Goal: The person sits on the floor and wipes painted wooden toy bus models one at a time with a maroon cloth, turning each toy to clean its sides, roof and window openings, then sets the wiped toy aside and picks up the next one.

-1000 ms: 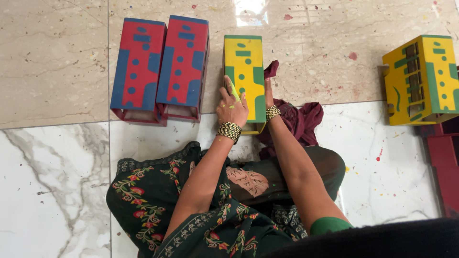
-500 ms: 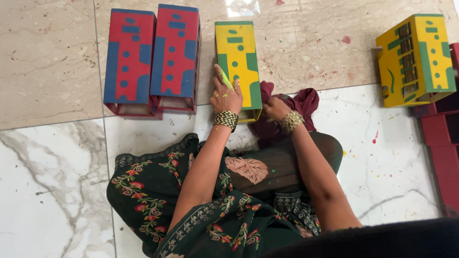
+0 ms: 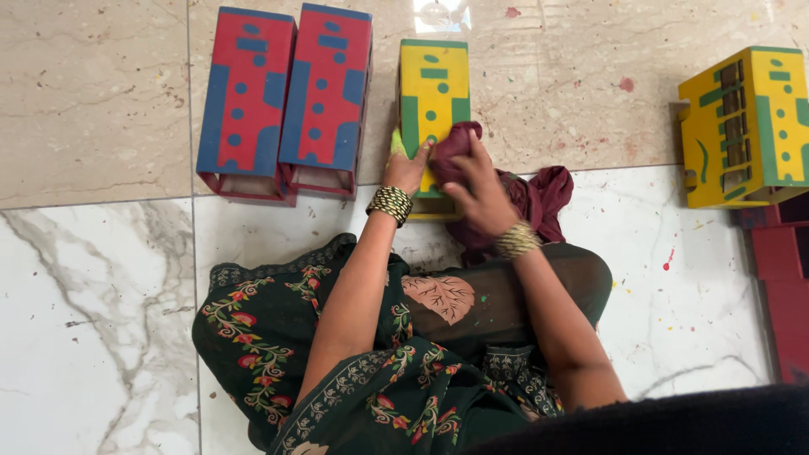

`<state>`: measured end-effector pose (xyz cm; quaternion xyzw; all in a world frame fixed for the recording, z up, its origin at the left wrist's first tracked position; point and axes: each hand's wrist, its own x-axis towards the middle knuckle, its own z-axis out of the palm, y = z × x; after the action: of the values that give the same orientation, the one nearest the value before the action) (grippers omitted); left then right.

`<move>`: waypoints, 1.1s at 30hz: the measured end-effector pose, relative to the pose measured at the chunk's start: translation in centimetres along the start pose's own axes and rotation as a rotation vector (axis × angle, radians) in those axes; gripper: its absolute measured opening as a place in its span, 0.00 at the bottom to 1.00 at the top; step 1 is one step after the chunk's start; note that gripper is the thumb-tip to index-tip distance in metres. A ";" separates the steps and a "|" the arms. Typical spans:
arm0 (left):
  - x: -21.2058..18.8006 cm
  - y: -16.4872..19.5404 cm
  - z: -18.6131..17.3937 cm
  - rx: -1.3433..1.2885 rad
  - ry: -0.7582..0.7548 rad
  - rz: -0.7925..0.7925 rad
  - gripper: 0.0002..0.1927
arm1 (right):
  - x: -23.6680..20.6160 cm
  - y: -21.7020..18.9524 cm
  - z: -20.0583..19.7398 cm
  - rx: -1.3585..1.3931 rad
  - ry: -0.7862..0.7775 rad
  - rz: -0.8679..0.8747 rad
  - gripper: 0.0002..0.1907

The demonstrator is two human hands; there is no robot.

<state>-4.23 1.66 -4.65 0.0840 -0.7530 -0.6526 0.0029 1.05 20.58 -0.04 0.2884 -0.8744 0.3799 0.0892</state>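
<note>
A yellow box with green shapes lies on the floor in front of me. My left hand rests on its near left edge, fingers against a small green patch, and steadies it. A bunched maroon cloth is gripped in my right hand and pressed onto the box's near end. The rest of the cloth trails to the right onto the floor. Both wrists wear beaded bangles.
Two red boxes with blue shapes lie side by side left of the yellow one. Another yellow and green box sits at the far right, with red items below it. My legs in dark floral fabric fill the foreground.
My right hand has come up from beside the box and brought the maroon cloth onto the box's near end. The left hand has stayed on the box.
</note>
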 end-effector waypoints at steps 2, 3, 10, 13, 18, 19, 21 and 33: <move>-0.2 0.2 -0.1 0.040 0.021 0.017 0.44 | 1.6 0.5 1.7 -0.152 -0.012 0.041 0.26; -0.2 0.3 -0.2 0.056 0.011 -0.015 0.46 | 2.7 1.1 2.1 -0.230 -0.018 0.058 0.26; -0.5 0.9 -0.4 0.153 0.003 -0.105 0.51 | 13.5 5.1 1.1 -0.215 0.037 0.116 0.21; -0.6 1.2 -0.5 0.113 0.010 -0.099 0.50 | 17.2 4.8 0.5 -0.332 0.007 0.197 0.18; -0.7 1.9 -0.8 0.205 -0.007 -0.109 0.44 | 19.2 3.2 1.6 -0.620 0.047 0.247 0.17; -0.7 2.0 -0.7 0.180 0.038 -0.085 0.46 | 19.0 2.9 2.0 -0.585 0.043 0.253 0.17; -0.7 1.8 -0.5 0.172 0.077 -0.090 0.44 | 17.8 2.6 2.7 -0.521 0.037 0.272 0.17; 0.8 -0.6 0.0 0.035 0.230 0.066 0.39 | 2.7 -3.6 1.2 -0.497 -0.123 0.057 0.15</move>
<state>-4.90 1.43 -5.35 0.1335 -0.7614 -0.6249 0.1093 0.98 16.50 2.36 0.2552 -0.9525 0.1377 0.0933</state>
